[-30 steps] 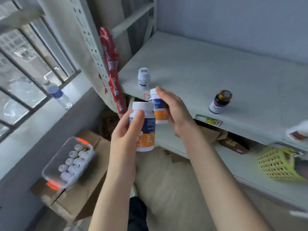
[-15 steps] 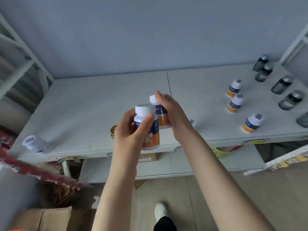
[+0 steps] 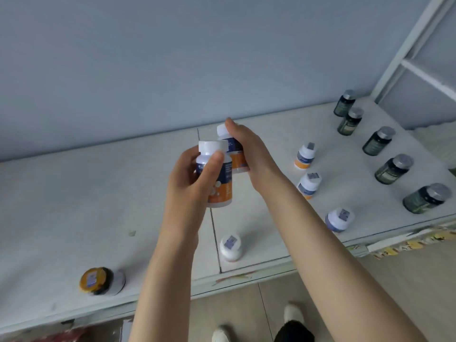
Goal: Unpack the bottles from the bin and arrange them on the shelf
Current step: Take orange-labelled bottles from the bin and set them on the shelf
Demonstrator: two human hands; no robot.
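- The left hand [image 3: 190, 183] was wrapped around a white plastic bottle with a blue-and-orange label [image 3: 219, 191], thumb across its front, and held it upright above the white shelf [image 3: 86, 193].
- The right hand [image 3: 249, 151] gripped a second bottle of the same kind [image 3: 235, 157] just behind the first, with its cap tilted slightly away from the person. The two bottles were close together, perhaps touching.
- Four matching white-capped bottles [image 3: 309, 185] already stood on the shelf. Three sat to the right of the hands and one [image 3: 231, 246] stood near the front edge below them.
- Five dark green bottles with grey caps [image 3: 377, 141] stood in a line farther right, and a dark jar with a yellow lid [image 3: 96, 281] stood well apart at the front left.
- The bin was out of view.
- The matching group lay to the right, so the right hand was the nearer one and probably best placed to set its bottle down first, with its long axis kept vertical.
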